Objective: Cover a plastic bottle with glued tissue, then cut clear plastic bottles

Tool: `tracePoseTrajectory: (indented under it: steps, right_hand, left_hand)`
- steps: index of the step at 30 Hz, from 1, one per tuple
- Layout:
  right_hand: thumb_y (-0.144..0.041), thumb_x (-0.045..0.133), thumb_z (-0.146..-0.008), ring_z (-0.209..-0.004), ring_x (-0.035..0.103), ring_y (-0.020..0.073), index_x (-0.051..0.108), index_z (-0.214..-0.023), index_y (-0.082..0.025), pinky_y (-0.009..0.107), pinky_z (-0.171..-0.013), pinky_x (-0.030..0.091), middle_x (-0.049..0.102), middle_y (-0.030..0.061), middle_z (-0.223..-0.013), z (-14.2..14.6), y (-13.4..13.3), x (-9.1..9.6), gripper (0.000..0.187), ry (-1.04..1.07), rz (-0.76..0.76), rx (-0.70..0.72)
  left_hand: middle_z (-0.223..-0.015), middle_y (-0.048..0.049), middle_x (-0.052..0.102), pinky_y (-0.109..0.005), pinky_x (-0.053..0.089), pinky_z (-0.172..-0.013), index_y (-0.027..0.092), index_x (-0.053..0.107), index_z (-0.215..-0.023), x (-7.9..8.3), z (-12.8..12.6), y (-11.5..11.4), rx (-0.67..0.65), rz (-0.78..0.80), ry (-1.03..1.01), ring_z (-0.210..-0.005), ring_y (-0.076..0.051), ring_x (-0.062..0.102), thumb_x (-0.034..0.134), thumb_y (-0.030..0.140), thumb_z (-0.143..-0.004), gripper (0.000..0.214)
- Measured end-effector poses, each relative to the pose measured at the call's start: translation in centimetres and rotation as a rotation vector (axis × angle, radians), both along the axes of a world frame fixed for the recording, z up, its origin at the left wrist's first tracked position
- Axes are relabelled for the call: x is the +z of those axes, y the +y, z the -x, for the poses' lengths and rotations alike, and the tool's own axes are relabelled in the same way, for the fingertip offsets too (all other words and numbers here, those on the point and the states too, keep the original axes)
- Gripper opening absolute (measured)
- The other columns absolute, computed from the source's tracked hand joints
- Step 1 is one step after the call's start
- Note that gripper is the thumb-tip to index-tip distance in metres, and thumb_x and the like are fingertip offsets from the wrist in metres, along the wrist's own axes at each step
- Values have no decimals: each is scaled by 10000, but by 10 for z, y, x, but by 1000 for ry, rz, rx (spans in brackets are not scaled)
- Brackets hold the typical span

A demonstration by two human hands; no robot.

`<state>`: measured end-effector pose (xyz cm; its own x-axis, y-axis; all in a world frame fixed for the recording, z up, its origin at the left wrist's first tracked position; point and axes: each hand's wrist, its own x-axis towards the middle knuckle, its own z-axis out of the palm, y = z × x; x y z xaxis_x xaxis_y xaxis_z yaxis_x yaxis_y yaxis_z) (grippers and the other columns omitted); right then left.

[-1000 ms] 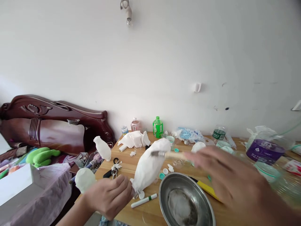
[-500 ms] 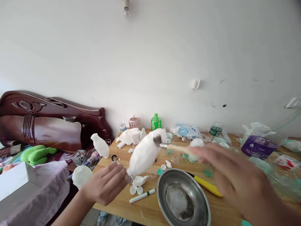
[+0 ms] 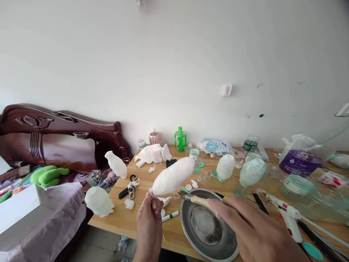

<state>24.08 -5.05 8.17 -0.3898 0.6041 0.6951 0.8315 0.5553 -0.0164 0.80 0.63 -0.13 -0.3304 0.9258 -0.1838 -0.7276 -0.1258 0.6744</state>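
My left hand (image 3: 149,222) pinches the narrow neck end of a long, white paper-covered bottle (image 3: 174,176). Its rounded end points up and to the right, above the table. In my right hand (image 3: 253,225) is a paintbrush (image 3: 201,201) with a pale wooden handle. The brush's bristles are just below the covered bottle and over the far left rim of a metal bowl (image 3: 191,236); whether they touch either one I cannot tell. Inside the bowl is a whitish patch with dark stains. A white marker (image 3: 170,216) with a green band lies beside the bowl.
More white-covered forms stand on the wooden table (image 3: 120,214), including a round one (image 3: 99,201) at its left edge. A green bottle (image 3: 180,139) is by the wall. To the right are a glue gun (image 3: 290,218) and a large purple-labelled bottle (image 3: 300,163).
The covered bottle has tipped lower and turned, its neck now pinched in my upright left hand. The brush has moved from the bottle's upper end down to the bowl's rim.
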Motion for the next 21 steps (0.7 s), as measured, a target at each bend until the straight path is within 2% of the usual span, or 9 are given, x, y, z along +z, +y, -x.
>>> tracePoseTrajectory:
  steps: [4, 6, 10, 12, 13, 17, 19, 21]
  right_hand:
    - [29, 347, -873, -917, 645, 167, 561, -1291, -231, 308, -882, 455, 655, 46, -1014, -15, 16, 0, 537, 108, -130, -127]
    - [40, 348, -865, -923, 642, 169, 554, -1287, -226, 307, -879, 465, 659, 53, -1024, -11, 23, -1, 540, 170, -173, -141]
    - [-33, 360, -934, -744, 638, 154, 588, -1224, -191, 269, -692, 505, 644, 38, -818, 23, 18, -13, 401, 150, -40, 40]
    - [-67, 360, -954, -701, 629, 154, 603, -1210, -191, 272, -652, 500, 627, 30, -769, 32, 13, -20, 375, 117, 4, 106]
    - [-64, 360, -953, -713, 631, 156, 609, -1205, -190, 277, -666, 499, 631, 33, -784, 32, 13, -22, 376, 122, 3, 86]
    - [0, 360, -913, -842, 642, 178, 602, -1212, -165, 303, -770, 485, 656, 66, -903, 18, 20, -23, 419, 179, -125, -179]
    - [-10, 377, -918, -822, 635, 171, 584, -1251, -164, 292, -758, 488, 649, 58, -875, 17, 21, -25, 422, 148, -99, -134]
    - [-18, 365, -930, -768, 626, 150, 578, -1267, -170, 267, -727, 496, 636, 41, -827, 23, 20, -27, 427, 122, -6, 24]
  left_hand:
    - [-512, 106, 349, -192, 341, -466, 164, 489, -689, -6, 0, 5, -58, 77, -254, -416, -38, 307, 620, 206, -874, 230]
    - [-516, 112, 348, -185, 329, -457, 164, 482, -714, -9, -4, 4, -107, 108, -374, -390, -25, 316, 561, 172, -904, 205]
    - [-521, 119, 337, -184, 320, -458, 168, 455, -717, -18, -12, -2, -146, 113, -482, -374, -11, 330, 542, 157, -909, 211]
    - [-519, 122, 330, -192, 328, -466, 174, 439, -710, -23, -13, -5, -147, 107, -491, -376, -12, 336, 565, 155, -895, 225]
    - [-519, 122, 328, -195, 329, -468, 177, 433, -707, -24, -12, -7, -147, 103, -492, -378, -14, 339, 576, 155, -888, 232]
    - [-521, 126, 320, -204, 313, -463, 182, 422, -705, -27, -8, -11, -137, 96, -489, -382, -15, 335, 612, 157, -865, 250]
    - [-519, 128, 318, -209, 311, -462, 186, 410, -698, -27, -6, -11, -120, 95, -498, -381, -17, 336, 624, 172, -861, 269]
    - [-519, 127, 323, -212, 314, -464, 189, 404, -699, -27, -4, -11, -96, 84, -509, -384, -19, 342, 621, 175, -863, 272]
